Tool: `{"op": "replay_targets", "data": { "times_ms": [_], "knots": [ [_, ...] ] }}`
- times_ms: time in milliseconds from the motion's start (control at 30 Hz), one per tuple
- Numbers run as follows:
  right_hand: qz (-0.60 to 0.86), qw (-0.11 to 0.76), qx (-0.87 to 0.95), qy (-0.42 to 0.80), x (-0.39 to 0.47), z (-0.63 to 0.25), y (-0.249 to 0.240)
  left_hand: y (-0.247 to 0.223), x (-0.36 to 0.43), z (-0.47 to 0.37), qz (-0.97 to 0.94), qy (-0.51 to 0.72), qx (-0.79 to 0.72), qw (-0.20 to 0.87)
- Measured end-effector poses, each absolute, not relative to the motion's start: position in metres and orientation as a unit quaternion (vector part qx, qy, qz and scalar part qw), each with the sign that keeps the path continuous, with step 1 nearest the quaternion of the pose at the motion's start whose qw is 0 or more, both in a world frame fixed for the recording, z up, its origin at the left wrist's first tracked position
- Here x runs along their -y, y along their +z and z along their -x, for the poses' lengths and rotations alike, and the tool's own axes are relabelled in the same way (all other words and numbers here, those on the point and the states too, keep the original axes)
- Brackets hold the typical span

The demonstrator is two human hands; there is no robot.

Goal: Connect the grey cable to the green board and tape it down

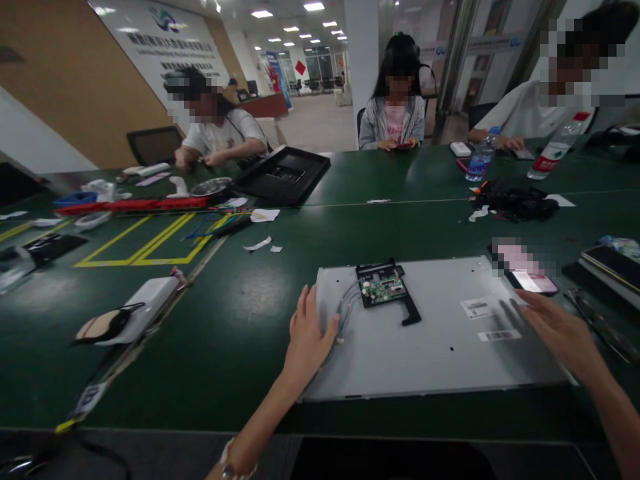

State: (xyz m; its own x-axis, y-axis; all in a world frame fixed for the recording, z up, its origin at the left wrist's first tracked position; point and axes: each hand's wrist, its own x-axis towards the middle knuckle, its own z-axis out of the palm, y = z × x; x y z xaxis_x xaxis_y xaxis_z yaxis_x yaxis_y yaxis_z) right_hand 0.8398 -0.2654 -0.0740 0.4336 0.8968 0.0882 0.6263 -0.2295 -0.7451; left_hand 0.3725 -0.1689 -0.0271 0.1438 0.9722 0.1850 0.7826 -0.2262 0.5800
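A flat grey metal panel [440, 360] lies on the green table in front of me, with two white labels on its right part. Near its upper left sits a green circuit board [384, 288] in a black bracket, and thin grey wires [349, 303] run from it to the left. My left hand [311, 333] rests at the panel's left edge, fingers apart, thumb by the wires. At the right edge is my right hand [555, 327], its fingers stretched out beside the panel; some fingertips are hard to make out.
A phone [530, 270] and glasses [603, 327] lie right of the panel. A white device [145, 310] is at left. Further back are a black frame [287, 175], two bottles [483, 157], a black bundle [517, 201] and three seated people across the table.
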Motion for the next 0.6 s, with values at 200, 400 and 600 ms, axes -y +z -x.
{"op": "replay_targets", "data": {
  "times_ms": [200,400,600],
  "knots": [
    [0.631,0.306,0.690,0.180,0.220,-0.779,-0.024,0.001,0.130,-0.405,-0.827,0.219,-0.463,0.232],
    [0.470,0.243,0.810,0.254,0.151,-0.718,-0.016,-0.012,0.091,-0.421,-0.832,0.174,-0.393,0.351],
    [0.419,0.235,0.824,0.301,0.108,-0.699,-0.038,-0.027,0.081,-0.420,-0.824,0.207,-0.379,0.367]
  ]
}}
